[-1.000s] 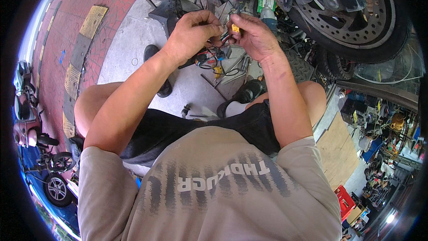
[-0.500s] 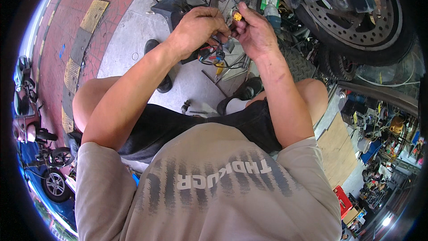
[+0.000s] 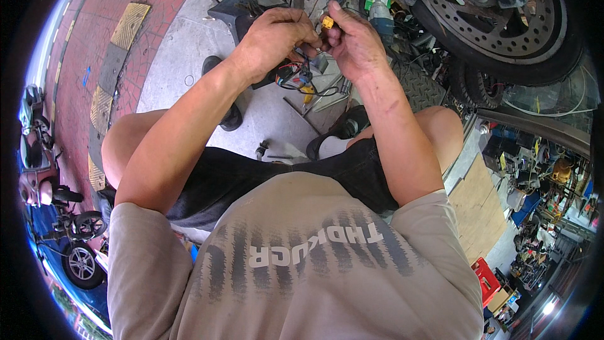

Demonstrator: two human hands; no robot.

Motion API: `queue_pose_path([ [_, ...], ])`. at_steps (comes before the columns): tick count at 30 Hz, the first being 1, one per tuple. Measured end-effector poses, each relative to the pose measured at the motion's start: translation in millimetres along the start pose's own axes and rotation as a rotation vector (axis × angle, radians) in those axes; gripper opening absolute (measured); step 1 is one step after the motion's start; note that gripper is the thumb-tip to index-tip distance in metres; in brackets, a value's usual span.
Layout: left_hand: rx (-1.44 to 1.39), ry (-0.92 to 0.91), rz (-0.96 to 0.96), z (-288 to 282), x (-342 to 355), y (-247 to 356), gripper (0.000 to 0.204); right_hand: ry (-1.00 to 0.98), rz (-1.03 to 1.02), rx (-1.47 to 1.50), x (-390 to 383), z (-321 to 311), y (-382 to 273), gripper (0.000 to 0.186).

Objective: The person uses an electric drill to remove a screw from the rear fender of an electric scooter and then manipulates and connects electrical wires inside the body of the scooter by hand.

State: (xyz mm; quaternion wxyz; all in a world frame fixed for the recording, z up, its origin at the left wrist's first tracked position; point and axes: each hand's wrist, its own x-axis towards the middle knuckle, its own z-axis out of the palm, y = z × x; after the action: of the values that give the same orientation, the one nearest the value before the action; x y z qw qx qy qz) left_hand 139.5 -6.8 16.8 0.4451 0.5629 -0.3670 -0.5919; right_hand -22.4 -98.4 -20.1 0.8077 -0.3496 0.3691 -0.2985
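A small yellow connector (image 3: 328, 22) sits in my right hand (image 3: 360, 44), between the raised thumb and the curled fingers. My left hand (image 3: 275, 41) is closed in a pinch right beside it, its fingertips meeting those of the right. What the left fingers hold, perhaps a thin wire, is too small to make out. Just below the hands hangs a bundle of coloured wires (image 3: 290, 77) with plugs. A yellow-handled tool (image 3: 307, 96) and several metal tools lie on the floor under it.
A motorcycle wheel with a drilled brake disc (image 3: 503, 28) stands at the upper right. Next to my right hand is a blue-grey power tool (image 3: 381, 17). A thin rod (image 3: 302, 117) lies on the floor. Cluttered shelves (image 3: 553, 176) fill the right; parked motorbikes (image 3: 44, 182) stand far left.
The yellow connector and my right hand have shifted slightly left and turned a little. My left hand stays pinched in nearly the same place.
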Motion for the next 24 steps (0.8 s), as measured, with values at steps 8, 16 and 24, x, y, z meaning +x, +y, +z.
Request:
queue_pose_path([
  [8, 0.017, 0.031, -0.013, 1.8, -1.1, 1.3, 0.015, 0.016, -0.024, -0.078, -2.9, 3.1, -0.2, 0.027],
  [16, 0.031, 0.039, -0.026, 2.0, 0.1, 1.0, 0.014, 0.013, -0.034, -0.099, 0.1, -1.9, 4.8, 0.028],
  [24, 0.038, 0.065, -0.012, 4.0, -0.7, -0.1, 0.012, 0.007, -0.040, -0.171, -3.5, 2.4, 3.3, 0.027],
])
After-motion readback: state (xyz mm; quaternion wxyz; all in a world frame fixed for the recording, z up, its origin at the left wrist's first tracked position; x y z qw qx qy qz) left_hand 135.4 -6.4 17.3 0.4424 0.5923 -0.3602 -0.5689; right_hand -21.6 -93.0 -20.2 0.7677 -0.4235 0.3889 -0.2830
